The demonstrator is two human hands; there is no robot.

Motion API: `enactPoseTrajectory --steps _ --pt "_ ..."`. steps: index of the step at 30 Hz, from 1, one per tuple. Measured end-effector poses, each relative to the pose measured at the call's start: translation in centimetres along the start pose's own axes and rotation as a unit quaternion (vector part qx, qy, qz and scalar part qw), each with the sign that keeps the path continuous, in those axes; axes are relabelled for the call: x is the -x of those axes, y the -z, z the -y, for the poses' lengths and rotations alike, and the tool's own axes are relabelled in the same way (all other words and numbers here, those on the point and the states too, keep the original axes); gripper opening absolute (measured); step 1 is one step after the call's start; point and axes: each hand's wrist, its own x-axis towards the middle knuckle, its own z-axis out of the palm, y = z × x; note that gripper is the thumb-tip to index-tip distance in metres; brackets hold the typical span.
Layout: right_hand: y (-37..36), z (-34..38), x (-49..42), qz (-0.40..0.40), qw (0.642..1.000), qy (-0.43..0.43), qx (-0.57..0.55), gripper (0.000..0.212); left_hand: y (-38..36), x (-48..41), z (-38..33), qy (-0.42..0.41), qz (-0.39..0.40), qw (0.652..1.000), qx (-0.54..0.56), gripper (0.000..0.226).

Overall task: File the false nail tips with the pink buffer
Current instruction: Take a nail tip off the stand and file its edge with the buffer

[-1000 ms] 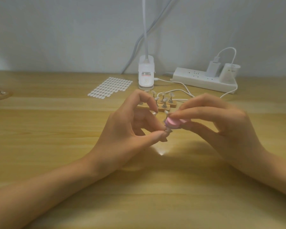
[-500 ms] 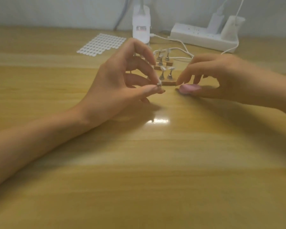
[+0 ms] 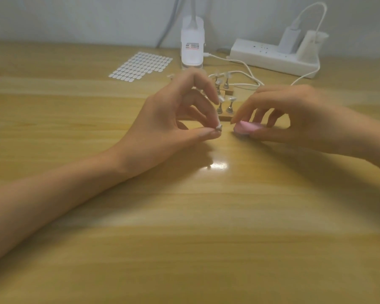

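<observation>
Filing paused, by the look of it: left hand (image 3: 162, 121) fingers pinch nail tip (image 3: 218, 127); right hand (image 3: 298, 121) fingers hold pink buffer (image 3: 248, 127) low on desk (image 3: 206, 227), just beside the left fingertips, not touching. Next: bring buffer onto tip edge.

The place looked like a small desk-side nail-craft workstation, probably at home. A light yellow wooden table (image 3: 184, 238) stood against a plain pale grey wall (image 3: 75, 16). On it were a white clip-on lamp base (image 3: 192, 42), a white plastic power strip (image 3: 261, 54) carrying two white chargers (image 3: 289, 40), a sheet of small white oval adhesive tabs (image 3: 142, 65), and a little wooden block of metal pegs (image 3: 225, 116) topped with clear false nail tips (image 3: 232, 98).
</observation>
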Motion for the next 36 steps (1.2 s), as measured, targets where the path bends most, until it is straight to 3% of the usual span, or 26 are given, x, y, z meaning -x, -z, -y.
enactPoseTrajectory --steps 4,7,18,26,36 --pt "-2.1 1.7 0.1 -0.139 0.982 0.049 -0.122 0.018 0.0 -0.1 0.3 0.018 -0.008 1.000 0.011 0.042" --pt "-3.1 2.6 -0.2 -0.146 0.980 0.118 -0.065 0.019 -0.1 -0.1 0.4 0.023 -0.022 0.999 0.032 0.042" --pt "-2.7 1.4 -0.1 -0.200 0.973 0.109 -0.026 0.016 0.1 -0.2 0.9 0.043 -0.017 0.998 0.041 0.045" --pt "-3.2 -0.3 -0.3 -0.176 0.982 0.072 -0.012 0.017 -0.3 -0.1 0.5 0.013 0.027 1.000 -0.002 0.050" --pt "-3.2 -0.2 -0.3 -0.137 0.986 0.087 -0.024 0.020 -0.4 -0.1 0.6 -0.012 0.053 0.992 -0.111 0.036"
